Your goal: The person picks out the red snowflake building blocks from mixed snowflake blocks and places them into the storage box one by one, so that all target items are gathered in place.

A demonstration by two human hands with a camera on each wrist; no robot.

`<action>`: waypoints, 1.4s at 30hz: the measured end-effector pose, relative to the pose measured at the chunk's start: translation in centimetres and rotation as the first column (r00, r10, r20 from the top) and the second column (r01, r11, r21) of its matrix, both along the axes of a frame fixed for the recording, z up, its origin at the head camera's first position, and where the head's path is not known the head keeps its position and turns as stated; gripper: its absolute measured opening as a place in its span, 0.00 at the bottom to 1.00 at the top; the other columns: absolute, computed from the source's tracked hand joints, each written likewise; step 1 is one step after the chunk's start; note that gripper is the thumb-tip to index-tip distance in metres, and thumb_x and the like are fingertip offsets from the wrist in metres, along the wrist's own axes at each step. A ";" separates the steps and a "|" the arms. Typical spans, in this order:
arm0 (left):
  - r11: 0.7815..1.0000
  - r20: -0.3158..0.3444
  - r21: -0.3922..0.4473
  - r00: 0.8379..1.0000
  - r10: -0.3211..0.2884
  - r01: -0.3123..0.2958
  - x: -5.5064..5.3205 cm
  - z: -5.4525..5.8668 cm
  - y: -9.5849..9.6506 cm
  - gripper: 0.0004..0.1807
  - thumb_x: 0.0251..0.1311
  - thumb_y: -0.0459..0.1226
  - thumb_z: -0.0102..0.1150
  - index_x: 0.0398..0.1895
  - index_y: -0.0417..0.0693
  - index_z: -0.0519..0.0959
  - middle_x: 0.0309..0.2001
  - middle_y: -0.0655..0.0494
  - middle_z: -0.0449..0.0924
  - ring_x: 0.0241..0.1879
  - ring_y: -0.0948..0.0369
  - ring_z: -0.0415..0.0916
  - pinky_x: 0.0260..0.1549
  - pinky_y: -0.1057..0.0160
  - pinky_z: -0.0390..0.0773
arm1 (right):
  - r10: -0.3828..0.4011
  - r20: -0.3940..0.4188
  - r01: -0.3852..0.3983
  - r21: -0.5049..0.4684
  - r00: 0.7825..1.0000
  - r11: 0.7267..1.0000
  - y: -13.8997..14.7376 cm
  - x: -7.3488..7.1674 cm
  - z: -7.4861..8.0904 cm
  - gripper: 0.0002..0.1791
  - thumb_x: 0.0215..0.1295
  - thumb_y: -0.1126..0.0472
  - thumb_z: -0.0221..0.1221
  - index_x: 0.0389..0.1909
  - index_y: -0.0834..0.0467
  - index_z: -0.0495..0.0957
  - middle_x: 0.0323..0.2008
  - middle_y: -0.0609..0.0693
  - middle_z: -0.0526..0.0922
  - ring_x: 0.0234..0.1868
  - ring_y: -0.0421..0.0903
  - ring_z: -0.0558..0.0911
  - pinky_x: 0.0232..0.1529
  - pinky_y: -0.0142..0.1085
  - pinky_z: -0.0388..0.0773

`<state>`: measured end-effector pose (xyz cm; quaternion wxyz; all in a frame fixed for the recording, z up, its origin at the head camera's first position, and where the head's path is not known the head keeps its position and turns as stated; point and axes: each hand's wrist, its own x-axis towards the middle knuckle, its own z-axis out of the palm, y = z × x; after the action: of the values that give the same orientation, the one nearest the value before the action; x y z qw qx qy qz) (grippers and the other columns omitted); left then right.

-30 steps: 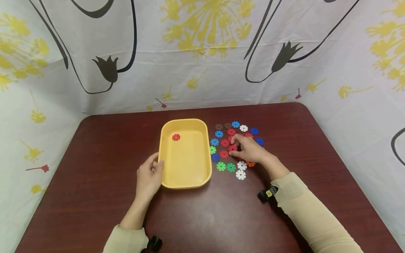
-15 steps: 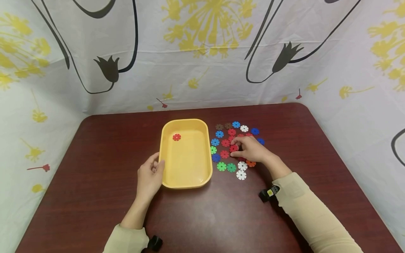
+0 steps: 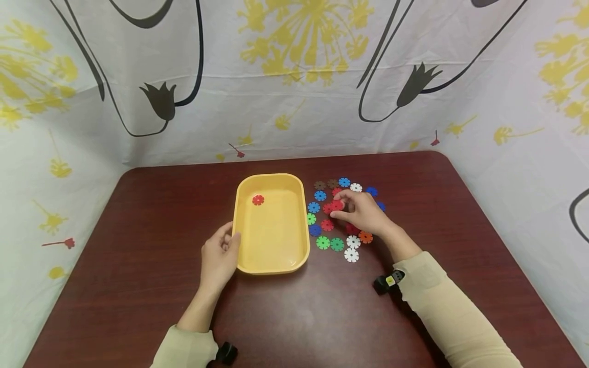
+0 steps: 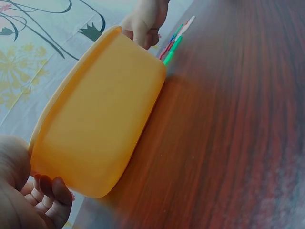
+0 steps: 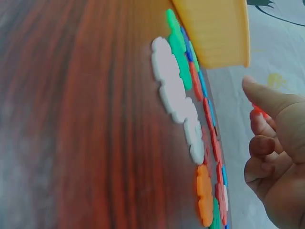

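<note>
Your right grip (image 3: 363, 210) pinches a red disc (image 3: 337, 205) between thumb and fingers, above the loose pieces; the right wrist view shows it clear of them. Your left grip (image 3: 220, 255) holds the yellow tray (image 3: 271, 272) by the wall facing the desk's left edge. That tray rests on the desk (image 3: 138, 266), nearer the far edge than the near one, with another red disc (image 3: 258, 200) lying inside toward its far left corner. Between the tray and the desk's right edge lie the loose pieces: brown discs (image 3: 319, 185) closest to the far edge, then blues, reds and greens, an orange disc (image 3: 365, 237), and a white disc (image 3: 352, 255) closest to the near edge.
</note>
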<state>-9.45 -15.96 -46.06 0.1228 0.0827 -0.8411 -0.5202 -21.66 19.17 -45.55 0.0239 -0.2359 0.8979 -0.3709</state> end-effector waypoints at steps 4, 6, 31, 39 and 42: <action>0.999 0.023 0.033 1.000 0.002 -0.003 0.2 0.1 -0.1 0.20 0.71 0.36 0.58 0.62 0.39 0.78 0.25 0.51 0.72 0.19 0.64 0.64 0.17 0.70 0.66 | -0.031 -0.013 0.031 -0.049 0.999 0.998 -0.6 0.0 0.3 0.21 0.63 0.54 0.70 0.52 0.58 0.79 0.25 0.49 0.75 0.21 0.47 0.69 0.24 0.36 0.70; 0.998 0.046 0.062 0.999 0.005 -0.008 0.4 0.2 -0.2 0.20 0.71 0.38 0.58 0.63 0.41 0.78 0.27 0.51 0.73 0.19 0.65 0.64 0.16 0.70 0.66 | -0.040 -0.016 0.039 -0.065 0.999 0.997 -0.8 -0.1 0.4 0.20 0.64 0.53 0.70 0.52 0.58 0.79 0.25 0.49 0.75 0.21 0.47 0.70 0.23 0.35 0.69; 0.908 0.159 0.417 0.987 -0.029 -0.040 1.6 0.7 0.0 0.19 0.67 0.32 0.62 0.60 0.38 0.79 0.34 0.51 0.73 0.20 0.67 0.72 0.20 0.70 0.75 | 0.041 -0.026 -0.046 -0.213 0.999 0.976 -6.8 -1.1 2.9 0.18 0.63 0.57 0.71 0.50 0.57 0.80 0.24 0.50 0.73 0.22 0.48 0.70 0.25 0.35 0.67; 0.907 0.150 0.420 0.988 -0.026 -0.040 1.5 0.7 0.0 0.19 0.67 0.32 0.62 0.59 0.37 0.79 0.34 0.51 0.73 0.20 0.66 0.72 0.20 0.71 0.75 | 0.079 -0.046 -0.088 -0.225 0.996 0.970 -9.0 -1.3 3.2 0.18 0.62 0.58 0.71 0.50 0.60 0.80 0.26 0.50 0.74 0.23 0.46 0.70 0.25 0.34 0.67; 0.910 0.146 0.413 0.989 -0.027 -0.036 1.5 0.7 0.0 0.18 0.67 0.32 0.62 0.59 0.37 0.79 0.33 0.51 0.73 0.20 0.66 0.72 0.20 0.71 0.74 | 0.099 -0.046 -0.107 -0.224 0.994 0.969 -9.8 -1.3 3.3 0.18 0.62 0.59 0.71 0.49 0.60 0.80 0.28 0.50 0.75 0.22 0.45 0.69 0.25 0.34 0.67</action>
<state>-7.98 -15.95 -45.38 0.0409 0.1474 -0.7182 -0.6788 -22.96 9.33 -42.28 0.0008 -0.2897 0.8368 -0.4646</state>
